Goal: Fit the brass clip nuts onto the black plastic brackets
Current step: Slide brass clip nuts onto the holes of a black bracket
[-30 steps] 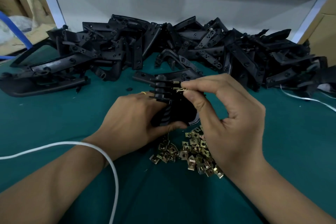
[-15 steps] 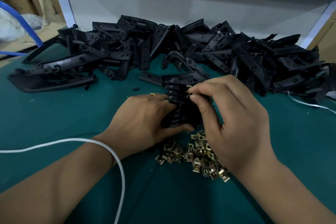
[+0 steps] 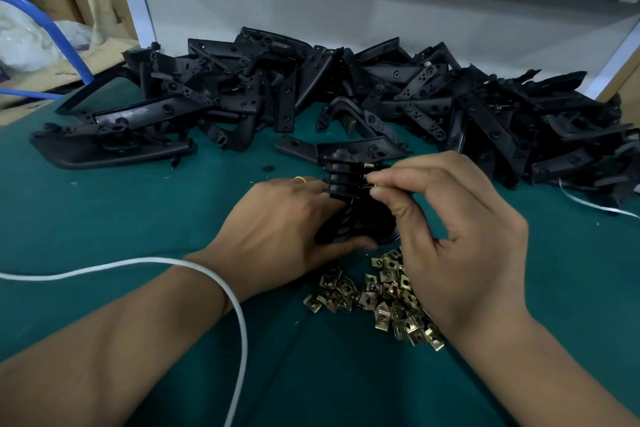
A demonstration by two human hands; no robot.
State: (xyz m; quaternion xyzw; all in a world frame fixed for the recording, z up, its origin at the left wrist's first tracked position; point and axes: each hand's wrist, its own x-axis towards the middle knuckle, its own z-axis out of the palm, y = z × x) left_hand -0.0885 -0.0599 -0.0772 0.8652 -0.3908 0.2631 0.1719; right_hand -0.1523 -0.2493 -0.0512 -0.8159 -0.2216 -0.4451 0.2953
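The stack of black brackets (image 3: 349, 198) sits upright between your two hands, its long axis running from the mat near your thumbs up and away from you, the tabbed ends pointing toward the far pile. One brass clip nut (image 3: 367, 166) already shows on the top tab, facing your right side. Your left hand (image 3: 280, 236) wraps the lower half of the stack, thumb curled under its near end and fingers round the far side, a ring (image 3: 300, 179) on one finger. Your right hand (image 3: 450, 229) pinches a second clip nut (image 3: 370, 186) between thumb and forefinger, right against a lower tab of the stack; how far it is seated, I cannot tell.

Compared with half a second ago, your right thumb and forefinger are pinching lower on the stack, and the nut on the top tab now shows above your fingertips. Your left hand's grip has not changed.

Just under your right palm, on the side nearer you, lies the loose heap of clip nuts (image 3: 377, 295) on the green mat (image 3: 104, 211). Beyond both hands the pile of unfitted brackets (image 3: 381, 97) stretches across the mat. A white cord (image 3: 221, 288) loops over your left wrist.
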